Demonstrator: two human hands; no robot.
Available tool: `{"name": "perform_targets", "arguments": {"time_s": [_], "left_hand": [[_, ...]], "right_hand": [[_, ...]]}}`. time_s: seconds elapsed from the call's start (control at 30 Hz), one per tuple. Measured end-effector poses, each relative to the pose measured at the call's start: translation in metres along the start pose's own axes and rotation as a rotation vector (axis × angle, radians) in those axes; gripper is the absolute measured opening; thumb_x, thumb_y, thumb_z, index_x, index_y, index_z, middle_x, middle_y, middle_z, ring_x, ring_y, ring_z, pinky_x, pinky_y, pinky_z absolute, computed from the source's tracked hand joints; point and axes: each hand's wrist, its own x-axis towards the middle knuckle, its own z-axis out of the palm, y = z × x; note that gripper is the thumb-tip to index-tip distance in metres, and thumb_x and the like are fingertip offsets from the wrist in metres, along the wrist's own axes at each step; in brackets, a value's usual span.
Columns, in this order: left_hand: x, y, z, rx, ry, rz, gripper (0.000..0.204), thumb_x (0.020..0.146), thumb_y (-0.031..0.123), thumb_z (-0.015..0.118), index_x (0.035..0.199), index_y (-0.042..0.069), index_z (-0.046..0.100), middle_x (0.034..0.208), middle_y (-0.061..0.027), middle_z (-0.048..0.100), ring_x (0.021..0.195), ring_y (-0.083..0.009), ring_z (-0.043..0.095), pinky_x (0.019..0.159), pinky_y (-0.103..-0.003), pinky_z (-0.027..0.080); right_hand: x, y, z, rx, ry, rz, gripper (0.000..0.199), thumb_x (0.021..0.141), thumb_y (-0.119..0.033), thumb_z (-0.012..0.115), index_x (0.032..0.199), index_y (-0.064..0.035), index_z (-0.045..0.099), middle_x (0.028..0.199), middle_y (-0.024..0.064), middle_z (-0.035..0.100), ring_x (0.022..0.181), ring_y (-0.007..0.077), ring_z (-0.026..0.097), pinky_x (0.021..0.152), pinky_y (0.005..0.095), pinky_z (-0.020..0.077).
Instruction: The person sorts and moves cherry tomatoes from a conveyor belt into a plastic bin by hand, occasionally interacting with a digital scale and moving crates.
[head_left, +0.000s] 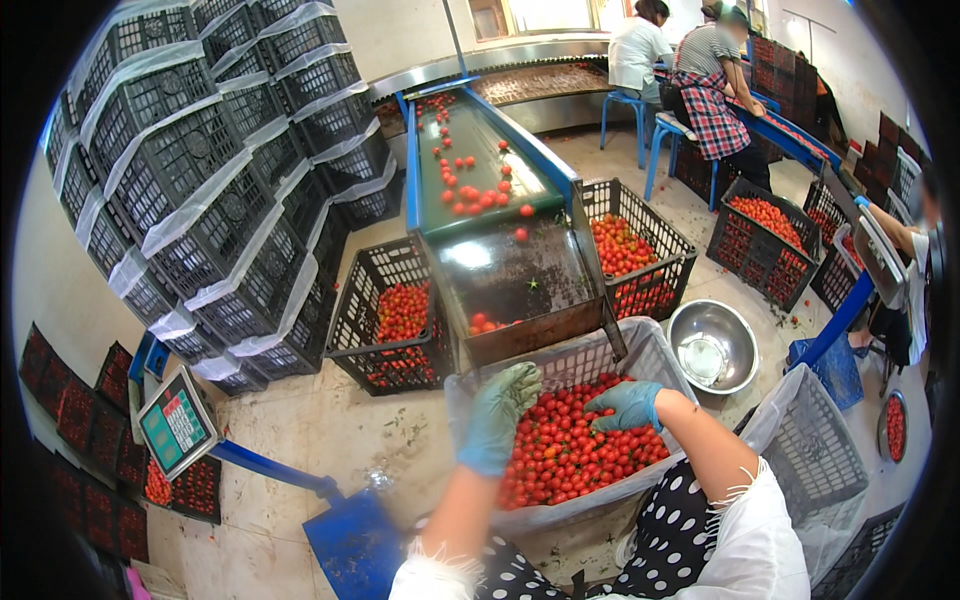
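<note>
Cherry tomatoes fill a crate with a pale liner in front of me. My left hand, in a blue-green glove, is raised at the crate's left side, with its slightly bent fingers pointing up and no tomato visible in it. Over the right part of the heap, my right hand, gloved in blue, rests its parted fingers on the tomatoes. Beyond the crate a metal chute slopes down toward it, with a few tomatoes at its lower end. More tomatoes lie scattered on the green conveyor belt above.
Black crates of tomatoes flank the chute. A steel bowl and a lined crate stand to the right. At left are a scale and tall crate stacks. Other people work at the back right.
</note>
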Motion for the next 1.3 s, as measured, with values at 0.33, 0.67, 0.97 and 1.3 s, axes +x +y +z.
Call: {"name": "perform_targets", "arguments": {"time_s": [0.33, 0.67, 0.97, 1.3], "left_hand": [[-0.001, -0.001, 0.003, -0.025, 0.007, -0.007, 0.027, 0.092, 0.021, 0.056, 0.109, 0.002, 0.062, 0.098, -0.0081, 0.068, 0.086, -0.0172, 0.065, 0.08, -0.028, 0.05], [0.003, -0.004, -0.002, -0.031, -0.013, -0.011, 0.027, 0.092, 0.021, 0.055, 0.109, 0.001, 0.061, 0.098, -0.0079, 0.068, 0.087, -0.0168, 0.064, 0.079, -0.027, 0.05], [0.0, -0.003, 0.002, -0.003, 0.003, 0.005, 0.027, 0.092, 0.02, 0.055, 0.11, 0.001, 0.061, 0.098, -0.0083, 0.068, 0.087, -0.0167, 0.064, 0.08, -0.027, 0.05], [0.007, -0.009, -0.016, 0.035, -0.043, 0.001, 0.032, 0.093, 0.022, 0.052, 0.115, 0.0, 0.059, 0.11, -0.0116, 0.065, 0.099, -0.0219, 0.062, 0.088, -0.034, 0.049]], "right_hand": [[0.0, 0.001, 0.0, -0.028, 0.008, -0.014, 0.058, 0.087, -0.045, 0.055, 0.137, -0.0174, 0.046, 0.129, 0.0179, 0.054, 0.108, 0.0343, 0.058, 0.086, 0.0411, 0.0512], [0.001, 0.001, 0.0, -0.003, -0.008, -0.006, 0.058, 0.087, -0.045, 0.056, 0.137, -0.0176, 0.045, 0.128, 0.0178, 0.054, 0.105, 0.034, 0.06, 0.081, 0.0411, 0.0535], [0.001, 0.0, 0.001, 0.028, -0.016, 0.017, 0.057, 0.087, -0.044, 0.056, 0.137, -0.0178, 0.045, 0.128, 0.0183, 0.054, 0.101, 0.034, 0.061, 0.078, 0.0413, 0.0541], [-0.001, -0.006, -0.002, 0.009, -0.012, -0.001, 0.059, 0.087, -0.046, 0.057, 0.136, -0.0161, 0.047, 0.129, 0.0172, 0.054, 0.116, 0.0349, 0.053, 0.098, 0.0409, 0.0418]]}}
